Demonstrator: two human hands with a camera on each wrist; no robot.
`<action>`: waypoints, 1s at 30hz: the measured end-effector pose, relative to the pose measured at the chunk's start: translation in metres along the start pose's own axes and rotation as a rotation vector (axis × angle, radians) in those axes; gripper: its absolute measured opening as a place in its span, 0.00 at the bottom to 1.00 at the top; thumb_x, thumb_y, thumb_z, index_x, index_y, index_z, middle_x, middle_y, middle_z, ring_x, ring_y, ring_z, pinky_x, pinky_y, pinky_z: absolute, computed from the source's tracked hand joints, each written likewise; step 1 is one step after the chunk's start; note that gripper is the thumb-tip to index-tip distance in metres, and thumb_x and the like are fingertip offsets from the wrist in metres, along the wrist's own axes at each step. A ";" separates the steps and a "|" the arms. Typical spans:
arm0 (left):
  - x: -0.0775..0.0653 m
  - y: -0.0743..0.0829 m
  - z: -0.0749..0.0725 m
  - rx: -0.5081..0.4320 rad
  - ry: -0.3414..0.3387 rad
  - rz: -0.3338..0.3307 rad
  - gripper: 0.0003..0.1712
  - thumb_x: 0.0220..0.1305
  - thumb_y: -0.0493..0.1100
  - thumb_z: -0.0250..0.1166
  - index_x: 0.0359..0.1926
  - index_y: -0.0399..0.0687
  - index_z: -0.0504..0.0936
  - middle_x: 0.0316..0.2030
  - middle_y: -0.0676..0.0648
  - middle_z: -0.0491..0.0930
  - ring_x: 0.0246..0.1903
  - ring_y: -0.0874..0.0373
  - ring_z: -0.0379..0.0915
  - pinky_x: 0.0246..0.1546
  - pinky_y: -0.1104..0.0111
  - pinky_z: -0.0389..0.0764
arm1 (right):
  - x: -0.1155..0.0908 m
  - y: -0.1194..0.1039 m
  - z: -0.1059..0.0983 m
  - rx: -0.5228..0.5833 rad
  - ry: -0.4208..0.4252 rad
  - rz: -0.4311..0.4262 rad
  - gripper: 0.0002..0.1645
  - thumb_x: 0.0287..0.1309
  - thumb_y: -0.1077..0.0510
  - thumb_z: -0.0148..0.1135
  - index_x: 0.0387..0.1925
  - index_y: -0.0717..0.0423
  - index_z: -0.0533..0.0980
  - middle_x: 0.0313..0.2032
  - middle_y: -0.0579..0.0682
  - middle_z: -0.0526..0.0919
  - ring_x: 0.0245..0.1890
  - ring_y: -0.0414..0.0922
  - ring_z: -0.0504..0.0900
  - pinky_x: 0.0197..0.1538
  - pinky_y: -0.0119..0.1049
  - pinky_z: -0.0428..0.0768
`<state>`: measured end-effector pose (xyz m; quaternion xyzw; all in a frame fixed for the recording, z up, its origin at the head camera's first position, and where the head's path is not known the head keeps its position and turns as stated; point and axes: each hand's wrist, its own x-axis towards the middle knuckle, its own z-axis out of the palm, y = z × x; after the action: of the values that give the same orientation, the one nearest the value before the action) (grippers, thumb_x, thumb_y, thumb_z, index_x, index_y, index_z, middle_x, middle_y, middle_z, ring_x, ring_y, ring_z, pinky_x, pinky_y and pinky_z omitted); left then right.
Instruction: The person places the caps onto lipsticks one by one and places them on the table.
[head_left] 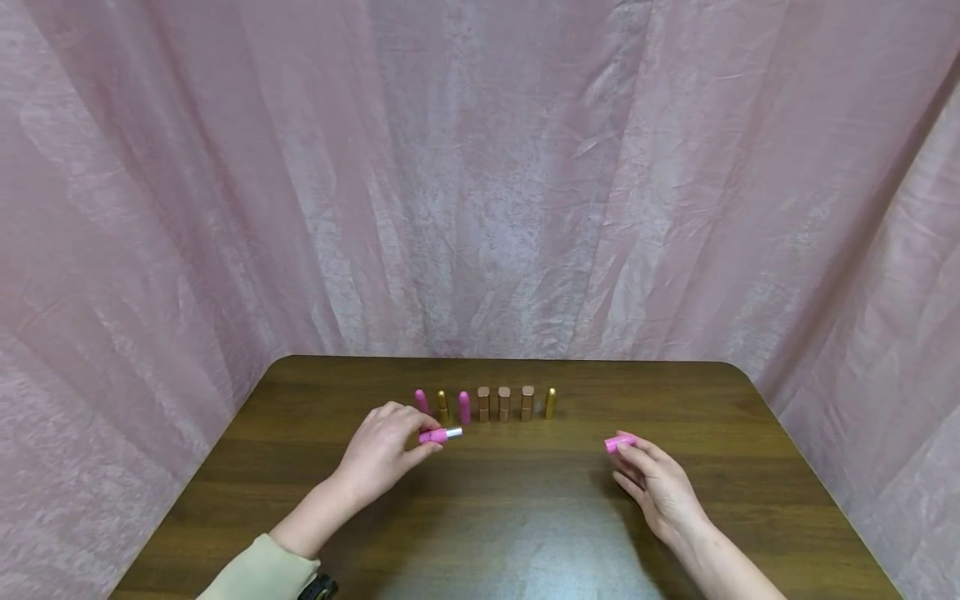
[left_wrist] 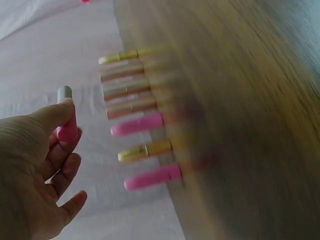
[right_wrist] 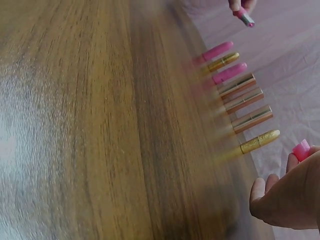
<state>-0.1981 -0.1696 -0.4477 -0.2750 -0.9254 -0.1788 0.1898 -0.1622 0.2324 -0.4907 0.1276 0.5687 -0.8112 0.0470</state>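
My left hand point(head_left: 381, 448) pinches an uncapped pink lipstick point(head_left: 432, 436) between thumb and fingers, its silver inner tube pointing right. In the left wrist view that lipstick point(left_wrist: 67, 117) stands nearly upright with the silver end up. Off to the right, my right hand point(head_left: 663, 492) holds a pink lipstick cap point(head_left: 618, 444) at its fingertips. The cap point(right_wrist: 301, 150) is partly hidden by the hand in the right wrist view. Both hands are over the wooden table point(head_left: 510, 517), wide apart, with the left one close in front of the row's left end.
A row of upright closed lipsticks spans the table's far middle: a pink one point(head_left: 422, 402), a gold one point(head_left: 442, 407), another pink one point(head_left: 465, 408), three square rose-gold ones point(head_left: 504, 405) and a gold one point(head_left: 551, 403). Pink curtains point(head_left: 480, 183) hang behind the table.
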 end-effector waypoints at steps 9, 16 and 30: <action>0.017 0.024 0.023 -0.008 -0.056 0.025 0.11 0.58 0.52 0.78 0.40 0.61 0.87 0.35 0.63 0.81 0.41 0.60 0.73 0.53 0.57 0.73 | -0.001 0.003 0.008 0.013 0.000 -0.005 0.13 0.71 0.60 0.60 0.55 0.53 0.76 0.42 0.40 0.87 0.49 0.35 0.83 0.61 0.40 0.76; 0.026 0.041 0.036 -0.040 -0.079 0.016 0.11 0.59 0.53 0.77 0.41 0.61 0.86 0.38 0.62 0.82 0.43 0.59 0.73 0.49 0.58 0.74 | -0.002 0.006 0.020 0.007 -0.008 -0.006 0.12 0.71 0.61 0.61 0.54 0.53 0.77 0.42 0.40 0.87 0.50 0.36 0.83 0.64 0.45 0.73; 0.037 0.064 0.050 -0.028 -0.089 0.036 0.12 0.60 0.56 0.75 0.43 0.62 0.87 0.40 0.60 0.84 0.41 0.59 0.73 0.44 0.59 0.75 | -0.001 0.014 0.044 -0.009 -0.034 -0.009 0.12 0.69 0.62 0.62 0.52 0.56 0.77 0.43 0.43 0.87 0.51 0.42 0.81 0.65 0.51 0.69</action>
<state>-0.2033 -0.0814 -0.4599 -0.3019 -0.9253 -0.1758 0.1475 -0.1653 0.1858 -0.4894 0.1111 0.5719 -0.8110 0.0538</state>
